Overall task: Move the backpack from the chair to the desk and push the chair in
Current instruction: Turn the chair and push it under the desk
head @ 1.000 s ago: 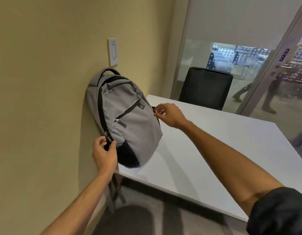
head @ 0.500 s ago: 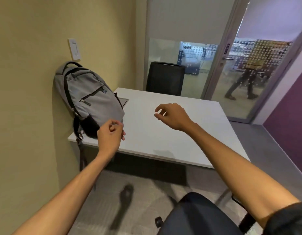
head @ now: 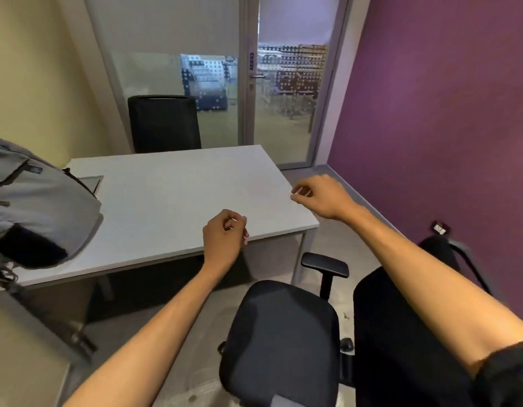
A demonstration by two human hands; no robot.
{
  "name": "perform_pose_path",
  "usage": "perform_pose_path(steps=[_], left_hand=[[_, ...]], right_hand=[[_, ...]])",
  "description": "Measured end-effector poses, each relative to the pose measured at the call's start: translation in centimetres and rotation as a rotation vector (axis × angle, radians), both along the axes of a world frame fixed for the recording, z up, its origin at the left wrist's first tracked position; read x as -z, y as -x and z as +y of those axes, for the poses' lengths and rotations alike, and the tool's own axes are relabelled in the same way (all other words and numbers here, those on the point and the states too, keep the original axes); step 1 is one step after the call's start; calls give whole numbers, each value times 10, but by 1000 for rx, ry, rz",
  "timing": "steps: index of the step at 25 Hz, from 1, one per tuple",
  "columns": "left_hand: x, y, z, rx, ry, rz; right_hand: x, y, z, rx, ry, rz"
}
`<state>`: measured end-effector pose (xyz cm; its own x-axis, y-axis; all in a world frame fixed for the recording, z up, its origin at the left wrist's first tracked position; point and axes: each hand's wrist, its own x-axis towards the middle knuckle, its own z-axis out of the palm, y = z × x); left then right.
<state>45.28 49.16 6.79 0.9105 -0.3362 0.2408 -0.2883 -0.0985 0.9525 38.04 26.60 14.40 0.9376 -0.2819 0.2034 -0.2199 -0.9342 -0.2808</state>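
1. Both hands hang empty over the counter's near edge: the left hand [head: 223, 236] has its fingers loosely curled inward, gripping nothing, and the right hand [head: 325, 198] is half open with thumb and forefinger apart, also gripping nothing.
2. The grey backpack [head: 40, 207] lies on the far left end of the counter [head: 172, 201], leaning toward the yellow wall; its left part is cut off by the frame, and its straps [head: 8, 279] dangle over the counter's front edge.
3. Both forearms reach forward from the lower frame, the left wrist over the counter's near edge, the right hand over its right corner.
4. The black chair [head: 283, 342] stands below the right arm, apart from the counter and not under it; its backrest is partly hidden by that arm, and one armrest [head: 325, 264] shows.
5. Bare floor [head: 172, 333] lies between chair and counter.
6. A second black chair [head: 165, 123] stands at the far side.
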Motion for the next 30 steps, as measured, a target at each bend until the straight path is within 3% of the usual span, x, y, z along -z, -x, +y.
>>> perform_pose_path(steps=[9, 14, 17, 20, 24, 27, 30], left_hand=[[18, 128, -138, 292, 11, 74], [46, 212, -227, 407, -48, 176], [62, 260, -270, 473, -93, 224], [78, 292, -301, 612, -161, 236], [85, 312, -327, 735, -248, 236], [90, 328, -329, 700, -420, 72], [91, 344, -324, 628, -703, -295]], right_hand=[[41, 183, -120, 286, -56, 14], [79, 266, -198, 430, -54, 126], [105, 304, -248, 639, -35, 250], [139, 330, -274, 847, -331, 279], [170, 341, -279, 876, -758, 4], [170, 343, -275, 845, -913, -50], [172, 338, -265, 809, -947, -37]])
